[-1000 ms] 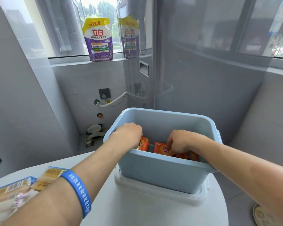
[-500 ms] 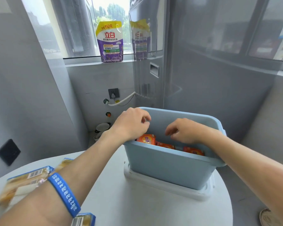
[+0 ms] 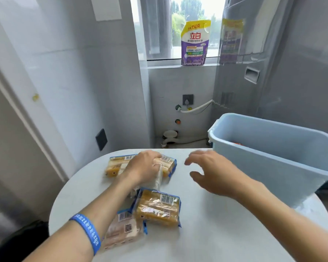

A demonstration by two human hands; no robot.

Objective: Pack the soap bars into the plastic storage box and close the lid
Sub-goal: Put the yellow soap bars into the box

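The plastic storage box (image 3: 273, 163) stands open just beyond and to the outer side of the right hand (image 3: 214, 173), with something orange barely showing inside; no lid is visible on top. The white table (image 3: 197, 233) carries the remaining soap: a far pack of soap bars (image 3: 114, 165) lies directly under the left hand (image 3: 143, 167), a second pack (image 3: 157, 208) sits just nearer the person, beside the left forearm, and a third, paler pack (image 3: 121, 229) lies partly beneath that forearm. Judged by appearance, these are film-wrapped multi-bar blocks: dense and stiff within, with slick, crinkling film that may slide under a light pinch. The sound hold would span the short sides of the block, not the loose film ends. The left hand is palm-down, fingers curled over the far pack and in contact; whether it has fully closed on it cannot be told. The right hand hovers clear of the table, fingers spread and empty, well apart from the left.
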